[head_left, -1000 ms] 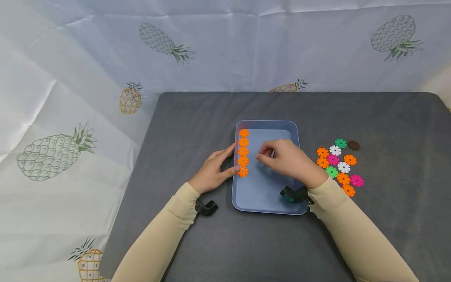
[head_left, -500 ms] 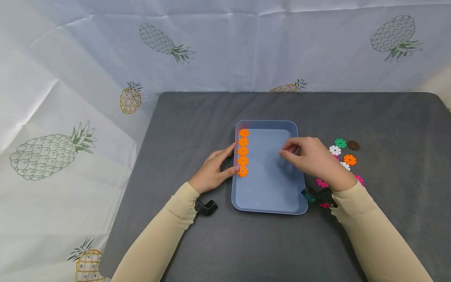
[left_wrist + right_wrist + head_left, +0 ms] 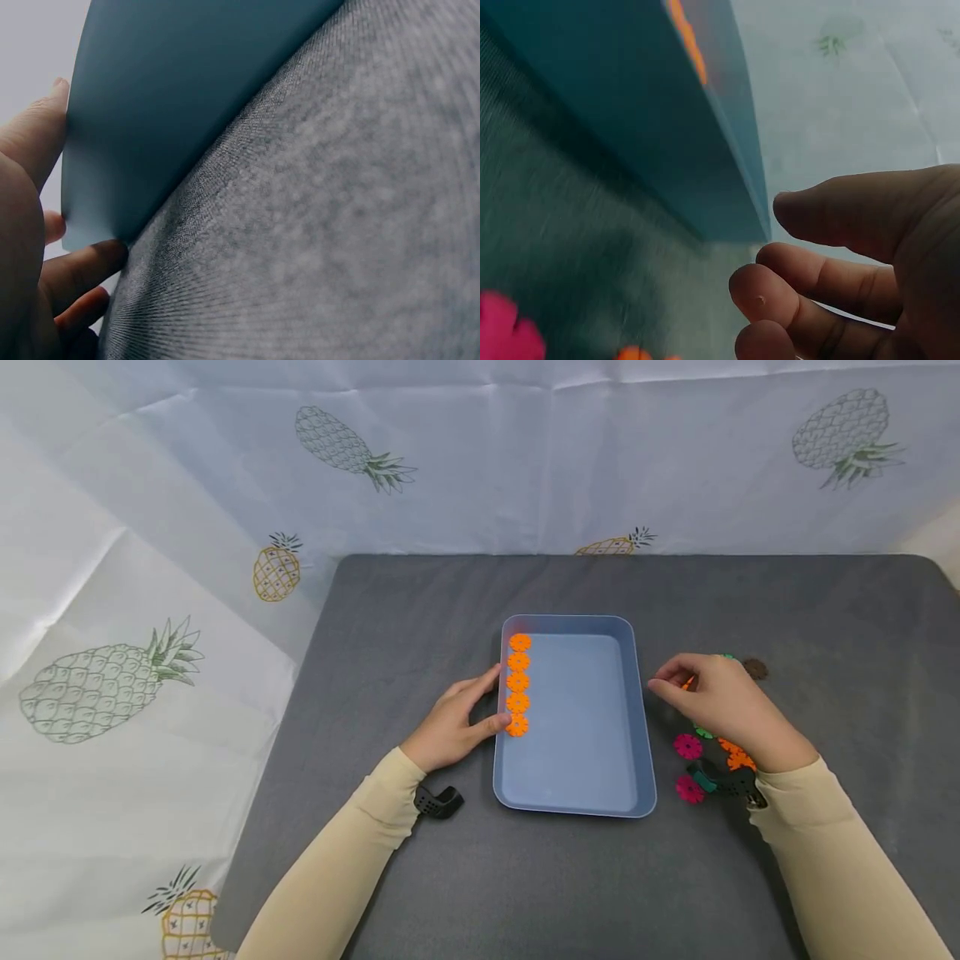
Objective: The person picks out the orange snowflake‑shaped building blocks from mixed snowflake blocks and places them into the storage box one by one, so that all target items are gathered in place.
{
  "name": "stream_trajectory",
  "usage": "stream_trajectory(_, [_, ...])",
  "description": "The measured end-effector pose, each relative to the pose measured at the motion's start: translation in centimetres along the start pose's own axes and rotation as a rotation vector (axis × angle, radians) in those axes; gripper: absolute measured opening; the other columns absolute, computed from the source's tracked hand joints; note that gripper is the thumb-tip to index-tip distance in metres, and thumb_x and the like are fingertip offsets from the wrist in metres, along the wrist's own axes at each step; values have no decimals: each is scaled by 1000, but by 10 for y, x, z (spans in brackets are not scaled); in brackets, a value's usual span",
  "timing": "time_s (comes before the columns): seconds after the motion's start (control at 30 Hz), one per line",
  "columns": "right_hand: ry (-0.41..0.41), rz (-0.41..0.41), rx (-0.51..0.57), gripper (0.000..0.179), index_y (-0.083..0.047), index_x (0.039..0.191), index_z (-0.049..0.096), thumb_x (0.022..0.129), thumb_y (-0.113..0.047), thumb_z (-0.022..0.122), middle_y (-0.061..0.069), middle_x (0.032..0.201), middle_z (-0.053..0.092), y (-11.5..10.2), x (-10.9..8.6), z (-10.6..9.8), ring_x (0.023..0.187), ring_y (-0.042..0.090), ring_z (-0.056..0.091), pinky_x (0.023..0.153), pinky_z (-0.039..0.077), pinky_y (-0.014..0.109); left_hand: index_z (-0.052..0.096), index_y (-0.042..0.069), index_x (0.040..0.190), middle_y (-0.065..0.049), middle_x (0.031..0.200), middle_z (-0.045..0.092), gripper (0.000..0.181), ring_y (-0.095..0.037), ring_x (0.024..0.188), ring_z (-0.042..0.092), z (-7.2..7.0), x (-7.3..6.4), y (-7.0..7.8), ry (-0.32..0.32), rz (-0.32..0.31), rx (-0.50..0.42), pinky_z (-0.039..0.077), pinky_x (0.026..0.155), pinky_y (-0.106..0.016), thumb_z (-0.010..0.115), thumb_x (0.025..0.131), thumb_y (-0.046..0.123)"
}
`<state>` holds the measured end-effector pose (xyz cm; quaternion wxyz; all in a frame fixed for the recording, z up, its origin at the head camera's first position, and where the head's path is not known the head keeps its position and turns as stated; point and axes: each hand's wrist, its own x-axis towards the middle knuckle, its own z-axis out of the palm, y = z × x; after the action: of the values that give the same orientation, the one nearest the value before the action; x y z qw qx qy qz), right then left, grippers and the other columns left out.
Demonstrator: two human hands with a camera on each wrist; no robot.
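"Blue tray (image 3: 585, 727) on the grey table (image 3: 420, 627). Head view, left hand?"

"Left hand (image 3: 450, 722) rests at the tray's left wall: forefinger extended against it, thumb spread away and over the rim, right by the lowest of five orange discs (image 3: 517, 682). Can't tell if the thumb touches it."

"And that row?"

"Inside the tray, one straight line along the left wall."

"Right hand?"

"Right hand (image 3: 712, 693), just outside the tray's right wall, above the scattered pieces. Fingers bent, thumb apart from them, some orange visible in the gap. Two pink discs (image 3: 687, 746) near that wrist, brown disc (image 3: 756, 669) past the knuckles. Green disc (image 3: 703, 732) and loose orange discs (image 3: 741, 761) partly covered. White cloth (image 3: 487, 468) with pineapple prints behind."

"Left wrist view?"

"Tray's outer wall, up close. One digit against the rim, a lower fingertip at the bottom edge, by the table fabric. Gripping force, can't tell."

"Right wrist, quick."

"Thumb and fingertips apart, fingers loosely curled, near the tray's corner. Orange strip peeks over the rim; pink piece lower left, orange bits at the bottom, blurred."
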<state>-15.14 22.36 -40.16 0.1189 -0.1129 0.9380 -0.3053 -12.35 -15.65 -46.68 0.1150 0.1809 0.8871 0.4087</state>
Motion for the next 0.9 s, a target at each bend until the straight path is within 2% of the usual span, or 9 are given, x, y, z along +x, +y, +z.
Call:
stream_trajectory(0.23, [19, -1, -72, 26, -4, 106, 76, 99, -28, 74, 2, 88, 71, 23, -6, -4, 74, 17, 60, 61, 47, 29, 25, 29, 169, -5, 167, 41, 82, -31, 153, 34, 2, -1, -1, 11, -5, 5, 33, 121, -57, 68, 102, 50])
stream_trajectory(0.43, [-16, 38, -108, 33, 2, 109, 71, 96, -27, 79, 5, 91, 69, 44, -12, -4, 77, 18, 60, 61, 48, 31, 23, 32, 169, -5, 167, 40, 84, -31, 154, 33, 4, -1, -2, -2, -6, 10, 34, 120, -58, 63, 100, 60])
stream_trajectory(0.53, [-20, 61, -114, 37, 3, 111, 70, 95, -29, 80, 5, 89, 69, 51, -12, -3, 76, 19, 59, 60, 48, 31, 23, 31, 169, -5, 167, 40, 85, -31, 154, 33, 4, -1, -2, 1, 0, 8, 33, 120, -58, 63, 100, 60])
stream_trajectory(0.9, [-34, 115, -99, 38, 3, 112, 67, 96, -30, 78, 5, 89, 69, 55, -12, 2, 75, 19, 58, 63, 48, 33, 24, 29, 169, -8, 166, 41, 82, -31, 154, 33, 3, 0, -1, 3, -18, 15, 33, 121, -58, 69, 102, 45])
